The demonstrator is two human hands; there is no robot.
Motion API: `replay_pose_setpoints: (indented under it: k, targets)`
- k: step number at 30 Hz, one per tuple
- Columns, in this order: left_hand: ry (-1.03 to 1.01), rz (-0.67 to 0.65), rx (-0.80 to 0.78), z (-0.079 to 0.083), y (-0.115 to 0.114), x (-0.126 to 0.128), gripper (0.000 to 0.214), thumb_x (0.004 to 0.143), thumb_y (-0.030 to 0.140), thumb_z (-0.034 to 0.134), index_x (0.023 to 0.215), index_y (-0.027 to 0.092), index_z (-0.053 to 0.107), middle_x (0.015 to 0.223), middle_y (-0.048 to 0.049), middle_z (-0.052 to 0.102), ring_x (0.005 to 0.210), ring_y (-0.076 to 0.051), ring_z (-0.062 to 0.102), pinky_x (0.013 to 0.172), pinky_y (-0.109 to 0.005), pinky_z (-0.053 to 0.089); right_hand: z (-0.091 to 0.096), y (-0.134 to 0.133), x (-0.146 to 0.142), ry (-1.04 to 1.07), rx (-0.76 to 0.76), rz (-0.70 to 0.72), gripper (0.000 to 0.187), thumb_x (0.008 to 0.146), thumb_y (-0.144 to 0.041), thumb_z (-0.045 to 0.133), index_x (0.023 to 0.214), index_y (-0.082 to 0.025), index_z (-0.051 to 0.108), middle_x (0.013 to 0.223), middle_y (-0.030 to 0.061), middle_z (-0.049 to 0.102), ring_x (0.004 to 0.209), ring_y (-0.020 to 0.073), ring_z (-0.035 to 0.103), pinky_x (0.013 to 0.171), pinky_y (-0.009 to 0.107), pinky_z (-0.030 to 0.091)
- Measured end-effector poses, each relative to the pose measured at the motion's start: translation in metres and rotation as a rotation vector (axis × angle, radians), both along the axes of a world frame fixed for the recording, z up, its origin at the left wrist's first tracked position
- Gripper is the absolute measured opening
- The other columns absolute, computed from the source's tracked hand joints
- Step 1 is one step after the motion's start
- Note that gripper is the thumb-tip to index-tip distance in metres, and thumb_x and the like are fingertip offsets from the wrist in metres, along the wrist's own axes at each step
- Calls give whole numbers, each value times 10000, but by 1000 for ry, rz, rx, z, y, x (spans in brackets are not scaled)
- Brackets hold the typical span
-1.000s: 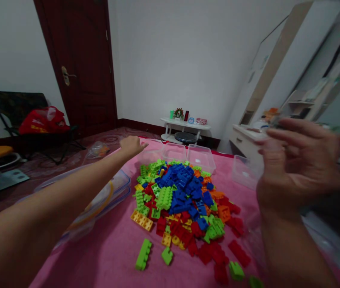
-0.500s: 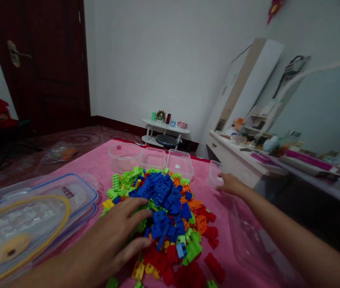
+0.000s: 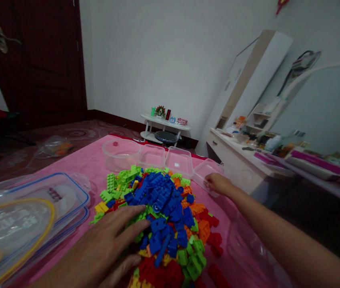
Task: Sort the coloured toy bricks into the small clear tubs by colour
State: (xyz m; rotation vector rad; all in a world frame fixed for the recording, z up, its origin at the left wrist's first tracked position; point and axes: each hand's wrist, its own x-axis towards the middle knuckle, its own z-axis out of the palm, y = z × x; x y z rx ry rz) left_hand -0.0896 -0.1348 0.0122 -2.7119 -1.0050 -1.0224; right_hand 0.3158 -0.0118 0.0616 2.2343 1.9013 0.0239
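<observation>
A heap of toy building bricks point(image 3: 161, 208), blue, green, red, orange and yellow, lies on a pink cloth point(image 3: 89, 160). My left hand point(image 3: 110, 244) rests flat on the near left side of the heap, fingers stretched out over green and blue bricks. My right hand point(image 3: 216, 183) reaches to the far right and grips the rim of a small clear plastic box point(image 3: 207, 173), which is tilted. Two more clear rectangular boxes point(image 3: 165, 158) and a round clear tub point(image 3: 120, 154) stand in a row behind the heap.
A large clear lidded container with blue trim point(image 3: 29, 216) lies at the left. A white desk point(image 3: 242, 160) cluttered with small items stands to the right. A low white side table point(image 3: 164, 126) and a dark door point(image 3: 35, 60) are at the back.
My left hand came back from the far side and settled flat on the heap. My right hand dropped from near the camera, reached the small clear box and pulled it closer, tilting it.
</observation>
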Motion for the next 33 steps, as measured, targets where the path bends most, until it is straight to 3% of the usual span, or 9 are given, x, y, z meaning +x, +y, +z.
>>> replay_pose_setpoints:
  k: [2,5,8,14,17,22,25,28,33]
  targets:
    - [21,-22,16,0,2,-1,443,870,405,525,1305,323,497,1374,-32,507,1193,-230,524,950,-325,500,2,5,-3,1,-9,14,289,752,-332,607,1014,-238,687,1044,73,696,941,231,643,697,286,450]
    - [62,-37,34,0,3,-2,466,860,401,540,1317,326,485,1371,-29,511,1175,-224,541,932,-310,511,4,15,-7,-3,50,31,686,691,-449,673,1317,-221,507,1189,115,638,1047,280,603,782,342,461]
    - [42,-1,42,-1,4,-1,434,872,397,518,1301,337,496,1364,-19,519,1173,-216,542,936,-305,506,0,27,-19,52,118,186,863,694,-457,680,1442,-207,330,1272,143,584,1119,286,567,855,344,442]
    - [21,-65,103,-3,9,-2,452,866,417,493,1309,326,487,1358,-24,525,1146,-199,559,909,-267,510,-13,39,-41,88,-1,298,358,785,-330,569,1099,-191,670,1038,106,700,928,245,643,745,283,440]
    - [34,-48,68,1,5,-2,444,875,391,488,1315,331,480,1370,-22,513,1159,-197,550,928,-272,499,-9,35,-37,86,-31,359,266,757,-195,533,948,-180,717,910,82,721,843,210,649,707,250,424]
    - [45,-10,-35,9,-5,-1,454,863,351,522,1315,335,479,1379,-30,505,1194,-220,527,975,-309,477,-1,20,-21,42,-36,497,476,706,-75,475,1122,-202,671,974,88,707,889,207,628,734,252,401]
    - [50,-7,-48,9,-5,-2,467,857,313,526,1320,340,469,1393,-26,491,1206,-225,518,984,-321,474,0,3,-12,-36,-15,540,744,694,-52,461,1420,-203,391,919,93,697,824,204,620,695,260,387]
    - [76,-23,-69,10,-3,-3,491,838,295,550,1320,340,469,1401,-24,481,1205,-231,516,979,-321,479,2,-14,-6,-13,-44,550,855,692,-53,467,1491,-210,208,865,64,690,768,184,611,683,252,385]
    - [132,-58,-114,20,-3,-4,527,823,273,560,1334,339,449,1423,-19,455,1215,-236,506,975,-340,488,25,-19,-15,-73,-68,445,871,633,-103,556,1458,-241,314,1021,99,690,909,244,627,731,294,415]
